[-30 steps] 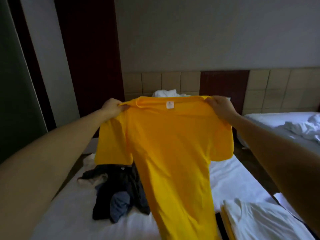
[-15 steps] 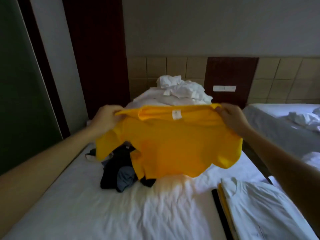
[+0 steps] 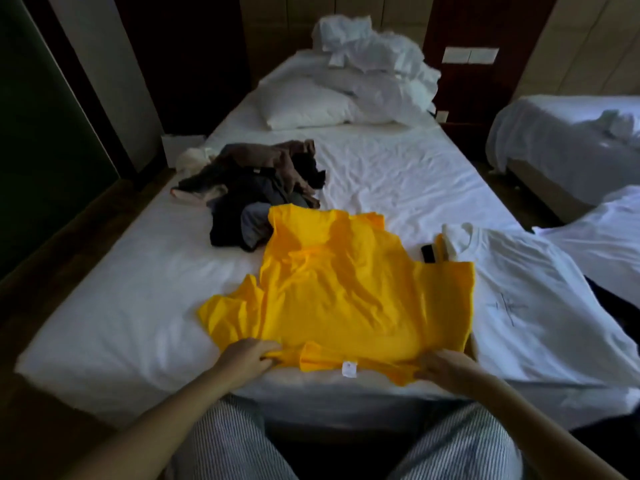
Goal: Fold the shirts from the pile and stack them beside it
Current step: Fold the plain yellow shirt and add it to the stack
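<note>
The yellow shirt [image 3: 346, 299] lies spread on the bed [image 3: 104, 306]. The left hand [image 3: 246, 358] pinches its near edge; the grip of the right hand [image 3: 446, 370] seems to pinch it too.

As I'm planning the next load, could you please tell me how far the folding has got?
Done: white shirt tops a stack. In hand: yellow shirt spread on the bed, left hand and right hand gripping its collar end. Left: folding it, then the dark pile.
</note>
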Action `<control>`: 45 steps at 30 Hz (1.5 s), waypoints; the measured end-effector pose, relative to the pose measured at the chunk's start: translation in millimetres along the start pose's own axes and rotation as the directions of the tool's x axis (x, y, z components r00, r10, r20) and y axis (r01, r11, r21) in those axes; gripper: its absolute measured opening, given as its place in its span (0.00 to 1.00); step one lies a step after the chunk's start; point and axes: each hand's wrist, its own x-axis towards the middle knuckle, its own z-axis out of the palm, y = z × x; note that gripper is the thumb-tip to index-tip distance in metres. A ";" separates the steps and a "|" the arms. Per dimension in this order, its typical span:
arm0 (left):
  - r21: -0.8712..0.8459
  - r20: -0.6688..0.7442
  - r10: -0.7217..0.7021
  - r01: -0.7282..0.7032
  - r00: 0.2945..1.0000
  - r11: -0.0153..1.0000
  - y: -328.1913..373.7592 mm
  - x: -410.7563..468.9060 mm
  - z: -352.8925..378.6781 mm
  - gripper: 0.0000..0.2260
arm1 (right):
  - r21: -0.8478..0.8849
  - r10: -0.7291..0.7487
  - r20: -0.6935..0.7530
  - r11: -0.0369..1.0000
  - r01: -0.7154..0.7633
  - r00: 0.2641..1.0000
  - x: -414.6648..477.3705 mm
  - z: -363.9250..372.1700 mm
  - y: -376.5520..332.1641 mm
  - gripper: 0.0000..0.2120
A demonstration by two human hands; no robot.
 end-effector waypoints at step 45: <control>-0.933 0.359 -0.434 0.318 0.826 -0.167 -108.1 4.5 -64.6 0.12 | -0.194 -0.247 -0.425 0.965 0.179 0.871 107.6 85.1 -272.4 0.28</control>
